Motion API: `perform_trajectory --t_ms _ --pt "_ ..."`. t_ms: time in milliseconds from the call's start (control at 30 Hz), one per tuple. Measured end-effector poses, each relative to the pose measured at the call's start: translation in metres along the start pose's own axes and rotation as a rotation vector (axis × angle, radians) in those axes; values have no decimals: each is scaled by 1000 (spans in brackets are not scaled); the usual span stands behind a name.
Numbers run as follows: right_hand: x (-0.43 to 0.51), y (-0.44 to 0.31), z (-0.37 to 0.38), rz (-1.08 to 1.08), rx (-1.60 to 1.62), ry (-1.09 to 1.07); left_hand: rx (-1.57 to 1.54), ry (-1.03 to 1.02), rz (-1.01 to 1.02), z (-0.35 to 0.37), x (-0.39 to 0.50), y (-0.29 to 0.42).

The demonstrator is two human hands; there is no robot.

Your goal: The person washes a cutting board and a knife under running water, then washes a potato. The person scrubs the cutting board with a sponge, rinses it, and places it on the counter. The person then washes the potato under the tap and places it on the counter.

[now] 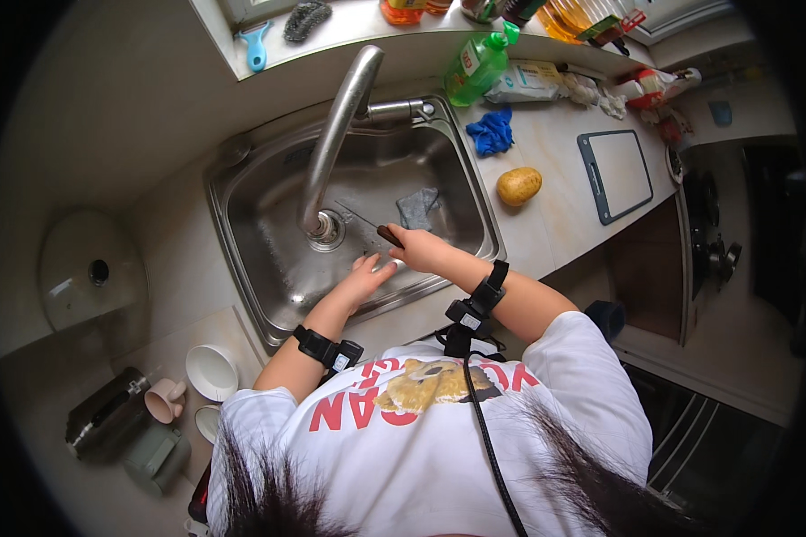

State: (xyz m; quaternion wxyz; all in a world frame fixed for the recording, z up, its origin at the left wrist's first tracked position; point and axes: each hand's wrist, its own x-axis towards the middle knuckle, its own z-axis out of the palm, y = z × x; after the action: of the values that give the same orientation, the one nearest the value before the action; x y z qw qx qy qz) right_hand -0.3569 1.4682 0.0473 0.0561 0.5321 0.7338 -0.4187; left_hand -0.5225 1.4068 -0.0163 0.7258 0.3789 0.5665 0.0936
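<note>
Over the stainless steel sink, my right hand grips the dark brown handle of a knife, whose thin blade points up and left towards the drain. My left hand is beside it, fingers apart and holding nothing, near the sink's front part. The curved metal faucet reaches over the basin. A wet grey cloth lies on the basin floor beyond my right hand. On the counter to the right of the sink rests a whole potato, with a crumpled blue cloth behind it.
A cutting board lies further right. Behind the sink's right corner stands a green pump bottle, next to a pack of wipes. The windowsill holds a blue peeler and a steel scourer. Cups and a white bowl stand at left.
</note>
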Motion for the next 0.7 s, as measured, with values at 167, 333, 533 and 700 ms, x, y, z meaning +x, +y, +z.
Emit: perform_trajectory --t_ms 167,333,533,700 --pt "-27 27 -5 51 -77 47 539 64 2 14 -1 -2" --pt "-53 47 -24 11 -62 103 718 104 1 34 3 -1" --pt "-76 81 -50 -69 -33 85 791 136 -124 68 6 21" --pt "-85 134 -71 -184 101 -53 846 196 -148 110 16 43"
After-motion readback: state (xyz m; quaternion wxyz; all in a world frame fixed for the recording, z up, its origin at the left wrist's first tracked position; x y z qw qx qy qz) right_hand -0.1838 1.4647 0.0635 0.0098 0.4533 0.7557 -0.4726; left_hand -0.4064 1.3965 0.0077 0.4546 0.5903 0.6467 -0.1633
